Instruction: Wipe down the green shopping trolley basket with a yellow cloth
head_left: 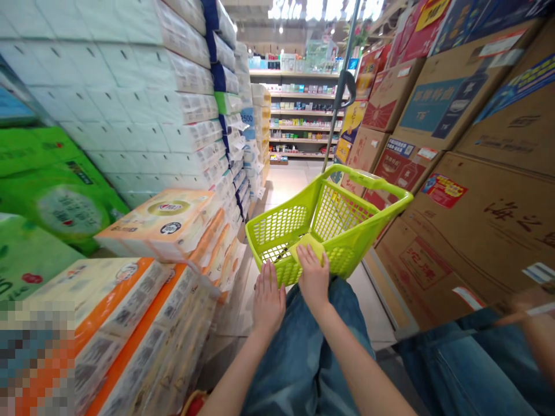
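Note:
A lime-green shopping basket with perforated sides and a long handle stands tilted on the floor in front of my knees. My left hand lies against its near left side, the fingers stretched out along the wall near the rim. My right hand is over the near rim, its fingers bent over a yellow cloth that it presses to the basket's edge. Whether the cloth is folded cannot be made out. The basket's inside shows a grid floor; part of the near wall is hidden behind my hands.
Tissue packs are stacked close on the left, with taller white packs behind. Cardboard cartons line the right. A grey pole rises behind the basket. Stocked shelves stand far back. Another person's denim-clad leg is at lower right.

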A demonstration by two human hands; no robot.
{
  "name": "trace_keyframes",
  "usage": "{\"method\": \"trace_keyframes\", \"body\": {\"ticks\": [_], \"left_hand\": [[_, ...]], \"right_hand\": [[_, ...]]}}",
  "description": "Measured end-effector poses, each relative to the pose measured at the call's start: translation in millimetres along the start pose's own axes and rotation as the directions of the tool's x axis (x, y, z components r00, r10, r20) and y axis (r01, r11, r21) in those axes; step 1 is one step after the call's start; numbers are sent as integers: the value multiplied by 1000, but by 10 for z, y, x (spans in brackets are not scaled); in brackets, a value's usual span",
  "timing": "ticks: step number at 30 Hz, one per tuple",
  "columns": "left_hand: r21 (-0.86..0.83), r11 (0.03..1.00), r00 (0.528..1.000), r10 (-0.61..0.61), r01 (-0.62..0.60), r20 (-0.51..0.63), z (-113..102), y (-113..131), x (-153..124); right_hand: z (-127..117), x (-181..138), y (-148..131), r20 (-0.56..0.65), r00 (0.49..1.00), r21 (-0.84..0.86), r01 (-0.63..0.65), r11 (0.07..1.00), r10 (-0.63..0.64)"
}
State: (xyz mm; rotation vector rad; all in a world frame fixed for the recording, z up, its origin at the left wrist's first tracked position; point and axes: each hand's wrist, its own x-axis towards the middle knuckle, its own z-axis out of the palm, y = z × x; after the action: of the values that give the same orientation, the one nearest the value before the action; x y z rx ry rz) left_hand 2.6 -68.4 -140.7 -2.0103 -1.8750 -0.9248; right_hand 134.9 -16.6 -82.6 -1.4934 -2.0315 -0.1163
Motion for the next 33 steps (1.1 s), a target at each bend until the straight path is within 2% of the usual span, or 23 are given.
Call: {"method": "trace_keyframes", "body": {"ticks": [3, 6, 9, 11, 14, 17, 19, 21, 25, 27, 30, 33], "left_hand": [[17, 1000, 1000, 20, -20, -17, 70, -52, -32], [31, 999, 999, 33, -32, -18, 82, -81, -41], [19, 999, 999, 39, -39, -9, 31, -65, -17], [19, 999, 999, 41, -41, -8, -3, -43, 3], [32, 999, 999, 34, -34, -11, -22, -15, 20], [24, 1000, 1000, 17, -16, -9, -18, 4, 24], [6, 1000, 1000, 9, -9, -15, -11, 12, 23], [-11, 1000, 1000, 2, -2, -22, 5, 9, 16], [-14, 1000, 1000, 5, -6, -23, 67, -36, -22], [-3, 1000, 1000, 18, -18, -18, 84, -63, -41], [2, 999, 999, 36, -36, 4, 56, -78, -38], [2, 999, 999, 37, -37, 19, -9, -54, -5]], "right_hand": [[134, -130, -342, 47, 993, 73, 102, 992, -105], [164, -163, -391, 49, 982, 101, 178, 979, -183], [82, -96, -120, 40, 961, 92, 268, 959, -273], [-13, -16, 159, 22, 963, 70, 265, 962, -267], [-165, 110, 554, -27, 989, 12, 149, 989, -149], [-246, 167, 718, -67, 997, -49, 44, 998, -48], [-224, 140, 633, -90, 996, -53, 6, 999, -11], [-140, 67, 406, -95, 995, -21, -4, 1000, 2], [84, -114, -185, -12, 995, 73, 97, 993, -96], [135, -164, -354, 18, 988, 122, 147, 982, -150], [69, -144, -273, 50, 974, 163, 211, 964, -222], [-110, -31, 140, 54, 975, 124, 207, 970, -215]]}}
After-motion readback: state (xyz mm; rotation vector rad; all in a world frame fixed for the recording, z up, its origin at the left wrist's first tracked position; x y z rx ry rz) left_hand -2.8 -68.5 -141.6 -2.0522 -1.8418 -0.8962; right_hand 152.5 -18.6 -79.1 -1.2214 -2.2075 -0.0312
